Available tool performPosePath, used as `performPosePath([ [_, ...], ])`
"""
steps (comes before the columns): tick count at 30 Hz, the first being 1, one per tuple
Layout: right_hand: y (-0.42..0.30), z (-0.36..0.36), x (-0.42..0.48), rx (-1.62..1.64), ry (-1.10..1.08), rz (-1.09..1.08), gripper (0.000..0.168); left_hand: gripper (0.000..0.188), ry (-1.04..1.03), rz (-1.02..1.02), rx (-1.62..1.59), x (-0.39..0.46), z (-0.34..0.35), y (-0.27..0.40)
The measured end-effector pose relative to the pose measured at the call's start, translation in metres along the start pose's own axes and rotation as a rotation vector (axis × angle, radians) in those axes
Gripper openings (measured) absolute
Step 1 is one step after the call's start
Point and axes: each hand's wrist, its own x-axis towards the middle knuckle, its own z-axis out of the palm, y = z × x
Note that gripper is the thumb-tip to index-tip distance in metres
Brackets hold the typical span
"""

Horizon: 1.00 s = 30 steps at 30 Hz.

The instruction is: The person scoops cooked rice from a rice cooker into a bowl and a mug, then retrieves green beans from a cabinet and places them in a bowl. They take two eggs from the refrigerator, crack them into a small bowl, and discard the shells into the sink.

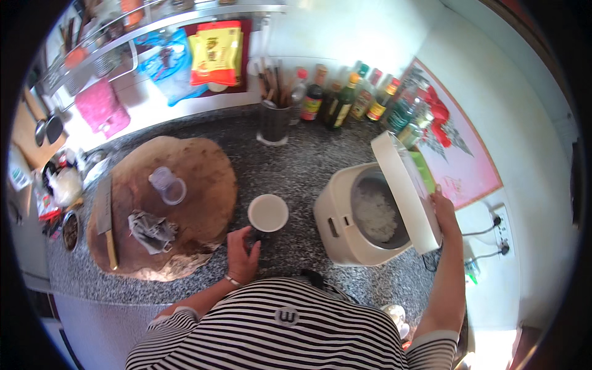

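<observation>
A cream rice cooker (328,208) stands on the speckled stone counter with its lid (397,194) raised, and cooked white rice (375,212) shows in its inner pot. My right hand (445,213) is at the back of the lid; the lid hides part of the fingers, so its grip is unclear. A small white bowl (268,212) sits to the left of the cooker. Just below the bowl is my left hand (243,256), thumb and fingers apart, holding nothing; whether a fingertip touches the bowl is unclear.
On the left, a round wooden chopping board (199,185) bears a cleaver (107,222), clear plastic cups (169,187) and a crumpled grey cloth or bag (150,231). Behind stand a utensil holder (274,125) and several bottles (342,106). Cords run to a wall socket (502,231) at right.
</observation>
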Motion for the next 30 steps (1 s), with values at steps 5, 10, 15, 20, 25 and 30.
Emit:
performPosePath([
  [5,-0.004,-0.009,0.002,0.392,-0.109,0.235,0.075,0.032,-0.106,-0.151,-0.044,0.005,0.015,-0.022],
  [10,-0.034,-0.023,-0.008,0.618,-0.098,0.333,0.07,0.019,-0.301,-0.502,-0.392,0.012,0.015,-0.026],
  [15,0.0,-0.03,0.004,0.86,-0.033,0.319,0.068,0.01,-0.325,-0.5,-0.652,0.022,0.01,-0.018],
  [20,0.023,-0.028,0.015,1.016,-0.002,0.306,0.065,0.01,-0.344,-0.378,-0.585,0.042,-0.006,0.0],
  [25,0.039,-0.025,0.018,1.12,0.015,0.296,0.063,0.009,-0.41,-0.124,-0.442,0.094,-0.028,0.081],
  [30,0.052,-0.02,0.016,1.196,0.024,0.294,0.061,0.011,-0.465,0.174,-0.276,0.139,-0.014,0.149],
])
